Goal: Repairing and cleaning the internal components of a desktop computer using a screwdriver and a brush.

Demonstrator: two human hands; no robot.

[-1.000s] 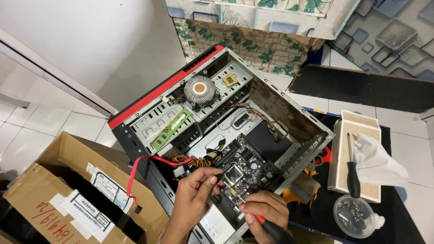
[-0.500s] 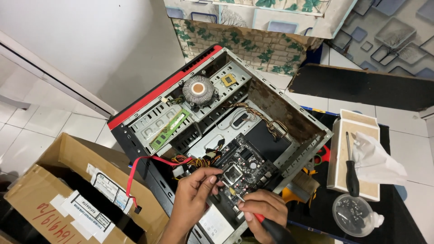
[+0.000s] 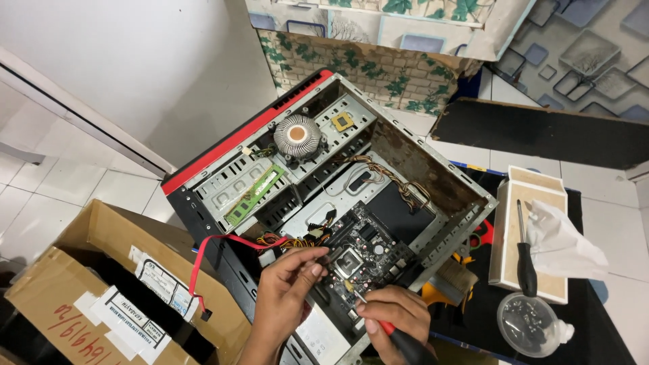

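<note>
Unchanged: both hands remain on the motherboard [image 3: 362, 260].
Left hand [image 3: 287, 287] pinches its edge; right hand [image 3: 392, 318] grips a red-handled screwdriver [image 3: 385, 328].

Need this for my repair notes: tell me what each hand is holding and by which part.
The right hand grips a screwdriver by its red-and-black handle. The left hand pinches the circuit board at its edge.
</note>
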